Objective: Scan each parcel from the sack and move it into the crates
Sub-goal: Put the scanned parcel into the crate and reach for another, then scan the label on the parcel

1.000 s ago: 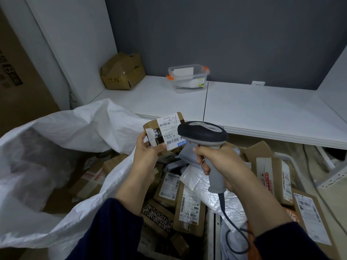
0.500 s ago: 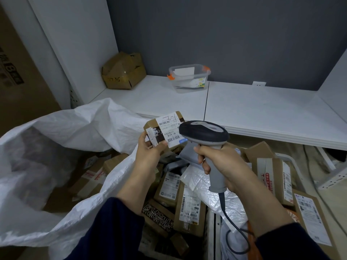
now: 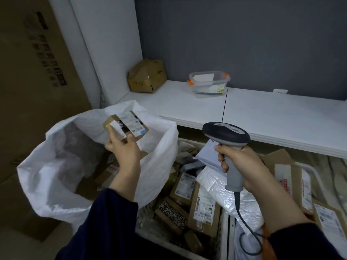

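My left hand (image 3: 123, 147) grips a small brown cardboard parcel (image 3: 129, 126) with a white barcode label, held up over the mouth of the open white woven sack (image 3: 56, 166) on the left. More boxes lie inside the sack. My right hand (image 3: 242, 162) holds the grey and black barcode scanner (image 3: 226, 136) by its handle, well to the right of the parcel, with its cable hanging down. Below and between my arms stand the white crates (image 3: 225, 231), filled with several labelled boxes and plastic mailers.
A white shelf (image 3: 262, 113) runs along the grey wall, carrying a crumpled brown box (image 3: 147, 76) and a clear plastic tub (image 3: 209, 84). A large cardboard carton (image 3: 33, 72) stands at the left behind the sack.
My left hand has carried the parcel left, away from the scanner, and it now hangs above the sack. The view has swung to the left. The scanner stays in my right hand.
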